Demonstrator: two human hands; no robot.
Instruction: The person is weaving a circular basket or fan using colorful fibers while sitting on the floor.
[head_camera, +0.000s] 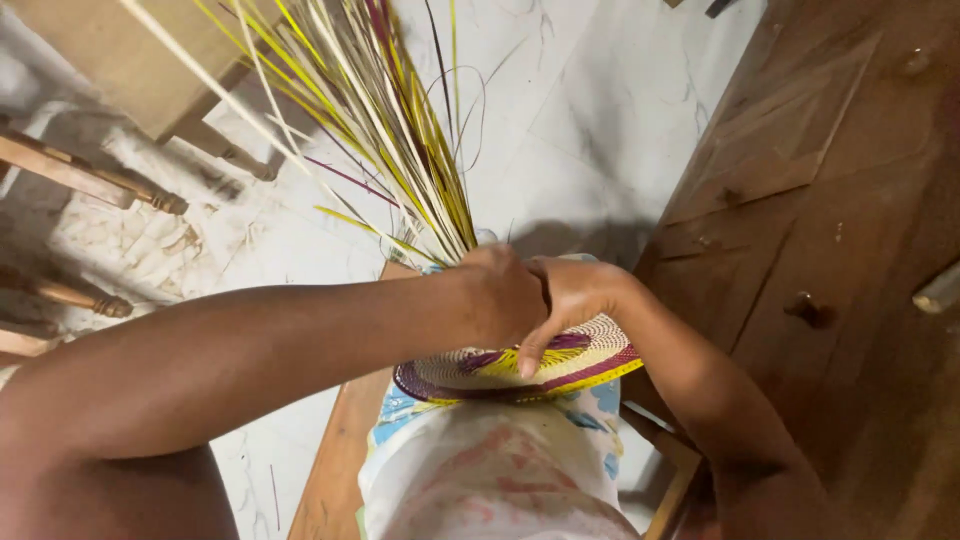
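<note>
- Left hand: closed around the base of the straw bundle, which fans out toward 11 o'clock.
- Right hand: fingers curled, fingertips pressing the woven disc, purple, yellow and cream, just below centre.
- Disc rests on a cloth-covered lap at 6 o'clock.
- Risk, as a judgement: loose straws could slip from the grip or snap if bent sharply, slackening the weave.
- No packages, labels or signs visible; wooden door at 3 o'clock.

Wooden door close right; floor ahead open
</note>
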